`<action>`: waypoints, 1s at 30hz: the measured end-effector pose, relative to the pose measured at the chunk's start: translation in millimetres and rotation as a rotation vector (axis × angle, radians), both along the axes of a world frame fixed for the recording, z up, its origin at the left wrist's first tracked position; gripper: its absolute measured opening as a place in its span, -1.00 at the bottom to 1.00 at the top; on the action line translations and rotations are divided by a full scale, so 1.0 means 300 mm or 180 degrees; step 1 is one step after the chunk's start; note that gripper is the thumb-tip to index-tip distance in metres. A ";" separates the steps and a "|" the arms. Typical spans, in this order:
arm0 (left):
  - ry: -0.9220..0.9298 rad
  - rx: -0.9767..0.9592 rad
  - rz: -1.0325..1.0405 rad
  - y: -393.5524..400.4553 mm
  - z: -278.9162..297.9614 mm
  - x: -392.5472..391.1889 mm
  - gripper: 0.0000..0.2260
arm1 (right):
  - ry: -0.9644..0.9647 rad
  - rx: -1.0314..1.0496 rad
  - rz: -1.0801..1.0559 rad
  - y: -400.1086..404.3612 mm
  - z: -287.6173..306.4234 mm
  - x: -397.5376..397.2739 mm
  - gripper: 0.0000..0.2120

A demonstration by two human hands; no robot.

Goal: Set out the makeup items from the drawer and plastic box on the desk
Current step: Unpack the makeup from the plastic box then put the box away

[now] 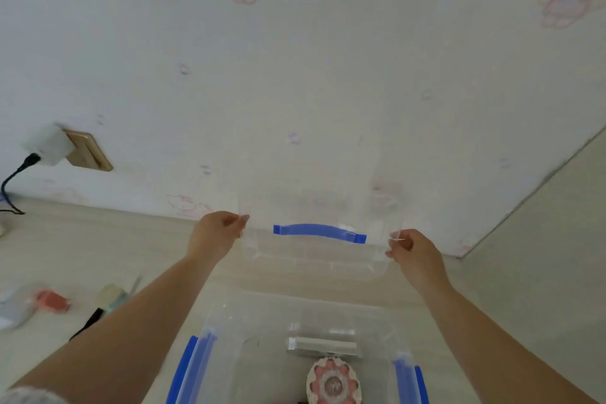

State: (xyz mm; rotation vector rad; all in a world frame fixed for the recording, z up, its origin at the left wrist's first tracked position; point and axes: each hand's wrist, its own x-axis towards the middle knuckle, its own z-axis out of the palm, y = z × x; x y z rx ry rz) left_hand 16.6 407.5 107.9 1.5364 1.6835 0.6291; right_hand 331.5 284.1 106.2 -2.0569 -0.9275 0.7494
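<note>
left hand (pixel 219 233) and right hand (pixel 414 249) pinch opposite edges of the clear plastic lid with a blue handle (pixel 319 233) above the open clear plastic box (pixel 229 338).

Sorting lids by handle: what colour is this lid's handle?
Blue, on the clear lid; handle shows in the head view.

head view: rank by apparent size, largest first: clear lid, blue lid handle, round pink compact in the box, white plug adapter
1. clear lid
2. blue lid handle
3. round pink compact, though cropped by the frame edge and nearer the camera
4. white plug adapter, close to the compact; unsure.
</note>
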 end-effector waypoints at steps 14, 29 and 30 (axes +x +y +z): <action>-0.0438 -0.0565 0.0227 0.033 -0.093 0.107 -0.75 | -0.0395 -0.0588 0.0111 0.084 -0.116 0.052 -0.79; -0.0226 -0.0456 0.0083 -0.003 -0.049 0.108 -0.64 | -0.0004 -0.0382 -0.0247 0.060 -0.122 0.072 -0.66; -0.0200 -0.0401 0.0060 -0.007 -0.042 0.107 -0.64 | 0.0036 -0.0315 -0.0293 0.048 -0.118 0.073 -0.65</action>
